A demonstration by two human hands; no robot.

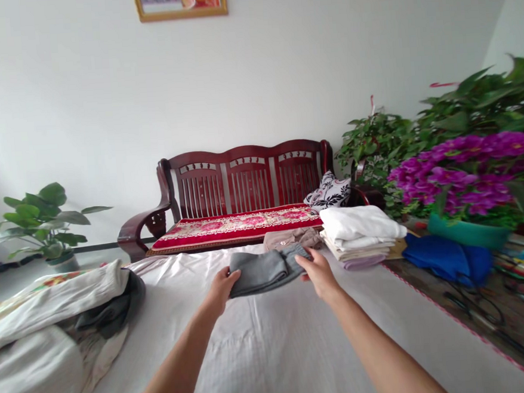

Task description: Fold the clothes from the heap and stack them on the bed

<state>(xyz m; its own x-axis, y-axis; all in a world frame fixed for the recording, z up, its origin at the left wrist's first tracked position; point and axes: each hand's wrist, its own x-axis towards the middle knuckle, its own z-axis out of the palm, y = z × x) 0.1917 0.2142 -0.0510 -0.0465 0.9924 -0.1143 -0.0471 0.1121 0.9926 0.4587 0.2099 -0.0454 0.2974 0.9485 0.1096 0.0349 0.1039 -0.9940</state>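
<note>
A folded grey garment, its exact kind not clear, is held up between my two hands over the white cloth. My left hand grips its left end, thumb on top. At the other end, my right hand pinches the ribbed-looking edge. Just beyond the right hand lies a brownish-pink folded garment. Close by on the right stands a neat stack of folded clothes, white on top with a lilac piece at the bottom.
A loose heap of clothes covers the left side. Behind is a red wooden bench with a patterned pillow. To the right are a blue cloth, cables and purple flowers in a green planter.
</note>
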